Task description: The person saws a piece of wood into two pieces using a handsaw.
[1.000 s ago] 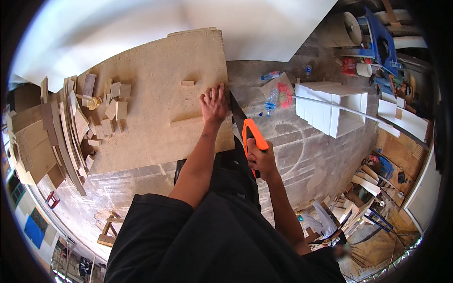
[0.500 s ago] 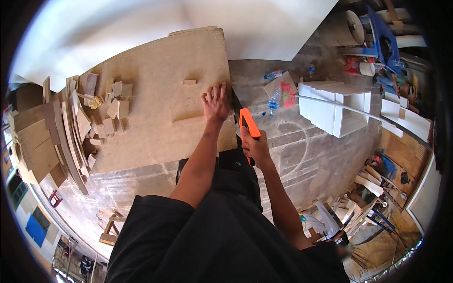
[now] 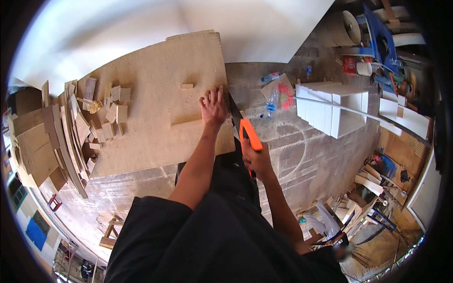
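My right hand [image 3: 257,160] is wrapped round the orange handle of a handsaw [image 3: 251,135]. The saw's dark blade [image 3: 234,109] reaches away from me along the right edge of a wooden worktop [image 3: 151,94]. Its far end is hard to make out beside my left hand. With fingers apart, my left hand [image 3: 213,107] presses down near that same edge. A thin wooden strip [image 3: 186,123] on the worktop runs toward my left wrist, which hides part of it. Beyond the hand lies a small wood block [image 3: 187,86].
Several wood offcuts [image 3: 113,106] lie at the worktop's left, beside stacked boards [image 3: 40,141]. On the floor to the right are plastic bottles [image 3: 272,100] and a white cabinet [image 3: 330,106] with a long pale bar across it. A large white panel [image 3: 264,28] rises behind.
My right hand has drawn the saw back toward me, so more of its dark blade shows. My left hand stays at the worktop's edge.
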A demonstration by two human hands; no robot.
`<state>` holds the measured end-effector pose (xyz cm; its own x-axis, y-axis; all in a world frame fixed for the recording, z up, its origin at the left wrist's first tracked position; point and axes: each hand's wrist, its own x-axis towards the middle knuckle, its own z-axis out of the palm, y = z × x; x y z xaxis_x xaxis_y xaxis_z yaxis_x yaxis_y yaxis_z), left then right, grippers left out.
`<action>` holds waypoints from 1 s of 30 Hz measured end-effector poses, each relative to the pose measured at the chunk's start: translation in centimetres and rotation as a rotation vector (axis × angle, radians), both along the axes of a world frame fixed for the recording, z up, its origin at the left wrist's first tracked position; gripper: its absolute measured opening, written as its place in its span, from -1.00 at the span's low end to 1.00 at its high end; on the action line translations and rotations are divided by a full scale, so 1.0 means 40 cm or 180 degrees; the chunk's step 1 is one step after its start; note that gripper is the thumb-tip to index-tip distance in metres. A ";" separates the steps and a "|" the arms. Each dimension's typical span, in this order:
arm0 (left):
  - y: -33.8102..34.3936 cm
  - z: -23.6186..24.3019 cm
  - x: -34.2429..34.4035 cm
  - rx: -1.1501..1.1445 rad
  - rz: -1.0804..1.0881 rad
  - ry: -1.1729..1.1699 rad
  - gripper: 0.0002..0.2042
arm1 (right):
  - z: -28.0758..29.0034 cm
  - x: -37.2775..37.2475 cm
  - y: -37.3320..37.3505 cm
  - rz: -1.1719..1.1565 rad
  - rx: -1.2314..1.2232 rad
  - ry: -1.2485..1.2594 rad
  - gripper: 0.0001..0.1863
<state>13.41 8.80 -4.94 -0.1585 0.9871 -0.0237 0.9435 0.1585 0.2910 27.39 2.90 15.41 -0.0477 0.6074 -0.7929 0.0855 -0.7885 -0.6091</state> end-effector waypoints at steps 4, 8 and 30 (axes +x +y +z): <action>-0.003 0.015 0.012 -0.0192 -0.0067 -0.0020 -0.40 | -0.017 0.005 0.010 -0.0313 -0.0206 0.0273 -0.60; 0.000 0.016 0.025 -0.0192 -0.0082 -0.0159 -0.38 | -0.071 -0.016 0.012 -0.0349 -0.0017 0.0147 -0.60; -0.004 0.007 0.014 -0.0133 -0.0051 -0.0089 -0.37 | -0.043 -0.015 0.012 -0.0372 -0.0113 0.0201 -0.62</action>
<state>13.96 8.65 -4.67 -0.1413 0.9875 -0.0693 0.9376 0.1560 0.3107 26.80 3.38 13.68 -0.0287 0.5834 -0.8117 -0.0458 -0.8119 -0.5820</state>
